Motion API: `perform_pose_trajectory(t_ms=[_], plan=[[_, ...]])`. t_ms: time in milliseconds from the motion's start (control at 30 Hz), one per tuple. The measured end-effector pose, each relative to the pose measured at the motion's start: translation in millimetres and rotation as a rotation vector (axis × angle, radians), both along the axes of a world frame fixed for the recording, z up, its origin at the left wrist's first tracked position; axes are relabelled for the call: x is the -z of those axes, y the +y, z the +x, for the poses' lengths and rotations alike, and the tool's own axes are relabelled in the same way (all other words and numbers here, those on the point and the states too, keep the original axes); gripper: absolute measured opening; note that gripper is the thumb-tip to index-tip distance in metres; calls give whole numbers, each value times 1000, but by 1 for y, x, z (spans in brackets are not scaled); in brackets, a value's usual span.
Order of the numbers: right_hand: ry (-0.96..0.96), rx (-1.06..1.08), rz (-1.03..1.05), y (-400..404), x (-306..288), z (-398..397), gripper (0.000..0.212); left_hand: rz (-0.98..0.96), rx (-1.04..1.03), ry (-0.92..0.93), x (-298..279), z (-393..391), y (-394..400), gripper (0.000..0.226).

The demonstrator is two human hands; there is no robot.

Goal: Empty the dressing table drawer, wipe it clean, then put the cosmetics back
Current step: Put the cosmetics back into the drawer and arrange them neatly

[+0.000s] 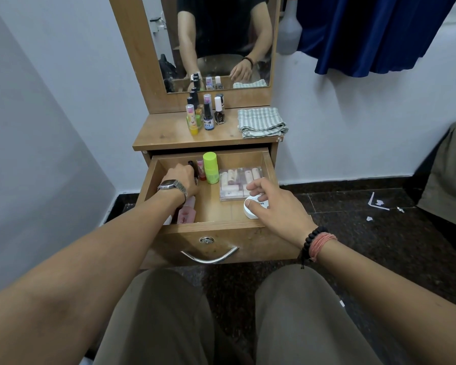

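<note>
While the drawer [213, 227] stands pulled out with cosmetics inside, the left hand [182, 180] grips a dark tube [193, 165] at far left, and the right hand [274, 204] grasps a white jar [250, 210] at near right.

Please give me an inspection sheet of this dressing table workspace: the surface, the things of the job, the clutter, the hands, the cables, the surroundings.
Surface: wooden tabletop, below a mirror.
Job's things: open drawer holds a green-capped bottle, a clear case of tubes, a pink bottle and a white round jar; several small bottles stand on the tabletop beside a folded checked cloth.
Clutter: paper scraps on the dark floor.
Hands: left hand grips a dark slim item in the drawer; right hand holds the jar.
Cables: nothing seen.
Surroundings: white walls, blue cloth, spray bottle.
</note>
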State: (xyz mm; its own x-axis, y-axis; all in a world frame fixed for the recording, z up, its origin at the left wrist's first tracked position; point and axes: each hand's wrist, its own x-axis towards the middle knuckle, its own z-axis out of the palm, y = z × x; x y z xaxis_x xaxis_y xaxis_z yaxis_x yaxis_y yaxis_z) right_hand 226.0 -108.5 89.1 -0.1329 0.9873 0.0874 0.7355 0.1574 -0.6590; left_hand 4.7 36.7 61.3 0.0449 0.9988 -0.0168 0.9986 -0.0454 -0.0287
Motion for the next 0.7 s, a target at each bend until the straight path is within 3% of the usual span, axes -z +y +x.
perform_pose_trajectory(t_ms=[233,333,467,633,700], plan=[[6,-4,-9,0,0,0,27,32,37,-36,-8,-2,-5,22],[9,-2,-11,-1,0,0,27,88,61,-40,-23,1,-7,30],[9,-2,-18,0,0,0,27,253,117,-91,-52,-1,-6,33],[-15,-4,-15,0,1,0,28,513,154,-281,-88,-13,11,16],[-17,-4,-15,0,2,0,28,539,168,-305,-96,-15,17,23]])
